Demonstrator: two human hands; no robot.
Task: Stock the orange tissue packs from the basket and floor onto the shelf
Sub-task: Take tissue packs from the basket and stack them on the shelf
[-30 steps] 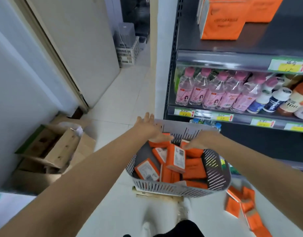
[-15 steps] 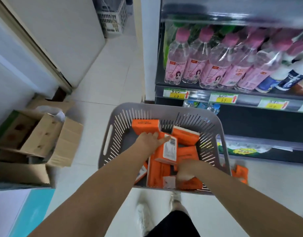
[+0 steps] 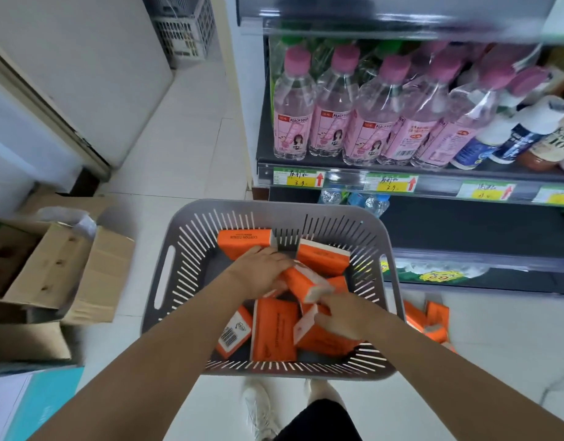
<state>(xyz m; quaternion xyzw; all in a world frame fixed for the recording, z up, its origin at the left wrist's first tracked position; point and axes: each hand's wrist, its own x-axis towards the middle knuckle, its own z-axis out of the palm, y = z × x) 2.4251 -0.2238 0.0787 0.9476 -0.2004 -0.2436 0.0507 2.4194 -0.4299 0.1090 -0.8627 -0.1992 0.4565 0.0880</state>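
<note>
Grey slotted plastic basket [image 3: 166, 249] on floor. Left hand [image 3: 261, 271] lies flat over a tilted orange tissue pack [image 3: 301, 281], fingers loosely curled, grip unclear. Pack's long axis runs toward right hand [image 3: 344, 313], whose fingers pinch its white end.

Pink-capped soda bottles [image 3: 354, 113] in row above price tags [image 3: 390, 183]; open cardboard boxes [image 3: 54, 268] left on floor.

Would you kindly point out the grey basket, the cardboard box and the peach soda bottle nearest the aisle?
grey basket [image 3: 166, 281]: head view, left wall beside the handle slot.
cardboard box [image 3: 99, 275]: head view, outer side flap.
peach soda bottle [image 3: 293, 122]: head view, pink label.
</note>
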